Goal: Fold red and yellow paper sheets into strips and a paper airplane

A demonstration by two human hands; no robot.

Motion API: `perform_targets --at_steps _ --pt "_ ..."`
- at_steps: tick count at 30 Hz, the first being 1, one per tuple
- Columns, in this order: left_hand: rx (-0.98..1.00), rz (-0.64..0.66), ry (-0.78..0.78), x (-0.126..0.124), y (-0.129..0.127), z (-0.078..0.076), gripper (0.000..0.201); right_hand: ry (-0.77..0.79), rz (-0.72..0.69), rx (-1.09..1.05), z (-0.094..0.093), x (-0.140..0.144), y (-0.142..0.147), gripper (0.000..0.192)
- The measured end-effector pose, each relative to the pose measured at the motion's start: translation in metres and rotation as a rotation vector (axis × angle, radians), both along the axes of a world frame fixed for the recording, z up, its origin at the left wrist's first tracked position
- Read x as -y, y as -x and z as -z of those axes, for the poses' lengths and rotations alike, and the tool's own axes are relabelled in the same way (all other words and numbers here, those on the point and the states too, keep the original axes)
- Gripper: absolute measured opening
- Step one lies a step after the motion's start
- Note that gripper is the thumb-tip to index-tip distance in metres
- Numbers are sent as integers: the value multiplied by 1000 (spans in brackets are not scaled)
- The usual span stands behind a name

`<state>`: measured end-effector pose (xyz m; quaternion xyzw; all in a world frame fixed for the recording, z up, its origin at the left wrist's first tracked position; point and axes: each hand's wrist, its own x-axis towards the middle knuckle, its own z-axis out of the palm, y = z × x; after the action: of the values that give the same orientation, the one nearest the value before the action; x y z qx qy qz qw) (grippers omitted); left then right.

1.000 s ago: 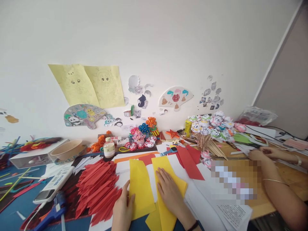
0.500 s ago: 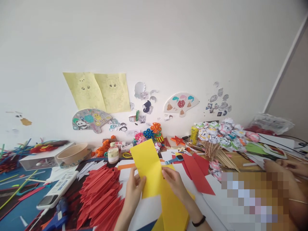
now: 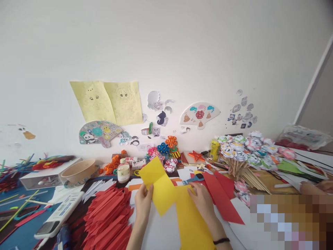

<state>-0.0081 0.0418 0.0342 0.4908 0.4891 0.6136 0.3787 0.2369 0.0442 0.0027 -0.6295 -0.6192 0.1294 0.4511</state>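
Yellow paper (image 3: 158, 187) between left hand (image 3: 144, 201) and right hand (image 3: 201, 201)

A pile of folded red pieces (image 3: 109, 215) crowds the near left, and red strips (image 3: 221, 194) lie just right of the hands. Bare white paper (image 3: 161, 232) between them leaves a near lane. Farther back, a bottle (image 3: 123, 172), paper flowers (image 3: 163, 149) and stick bouquets (image 3: 241, 152) bar the way.

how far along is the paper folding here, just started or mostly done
Done: a big heap of folded red pieces lies at the left. In hand: the left hand holds up a yellow sheet; the right hand rests on yellow paper on the table. Left: flat red strips lie unfolded.
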Motion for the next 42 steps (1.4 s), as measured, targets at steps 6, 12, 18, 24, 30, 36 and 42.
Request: perform_targets --at_steps 6,12,18,24,30,36,42 --pt "61 -61 19 1 10 3 38 133 67 423 17 -1 -4 57" --pt "123 -77 58 2 8 2 42 122 55 310 10 -5 -5 33" --pt "159 -92 82 6 9 -5 47 99 -171 -302 3 -8 -8 22" --pt "195 -175 61 5 12 -3 44 90 -322 -1043 -14 1 -7 46" --pt "248 -170 100 6 13 -4 46 62 -314 -1305 -10 2 -12 61" --pt "286 -110 130 5 13 -1 48 101 -422 -1413 -17 3 -16 55" --pt "309 -97 145 4 15 2 51 53 -359 -1277 -17 11 -23 37"
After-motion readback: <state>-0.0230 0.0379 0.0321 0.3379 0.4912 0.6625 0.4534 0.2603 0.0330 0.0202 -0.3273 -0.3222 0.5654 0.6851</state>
